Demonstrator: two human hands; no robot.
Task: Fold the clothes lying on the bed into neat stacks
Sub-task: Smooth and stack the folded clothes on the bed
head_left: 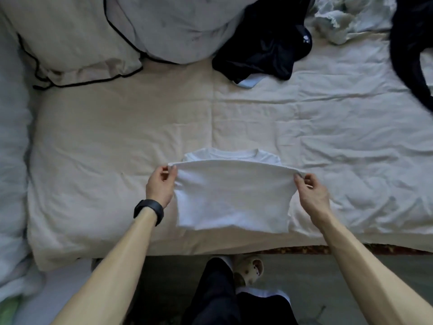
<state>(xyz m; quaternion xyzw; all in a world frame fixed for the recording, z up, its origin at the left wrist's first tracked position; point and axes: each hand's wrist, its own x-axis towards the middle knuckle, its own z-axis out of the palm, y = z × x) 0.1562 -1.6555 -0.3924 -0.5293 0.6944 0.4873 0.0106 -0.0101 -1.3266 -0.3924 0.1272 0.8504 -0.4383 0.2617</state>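
Head, both hands (160,186) (311,195) pinching shirt (232,198) (arms outstretched)

Bed (121,137), cream sheet, wrinkled: pillows (82,43) w/ black piping far left; white T-shirt (234,200), part-folded, centre nr front edge; dark garment (264,50) far centre; crumpled pale cloth (346,17) far right; 2nd dark garment (412,55) at rt edge.

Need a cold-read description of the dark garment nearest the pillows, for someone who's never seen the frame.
Start at the black-piped pillows at the far left of the bed. Just right of them lies a crumpled dark garment, well beyond the white T-shirt. Unlike the other dark garment at the right edge, it has a pale blue bit poking out at its near edge.
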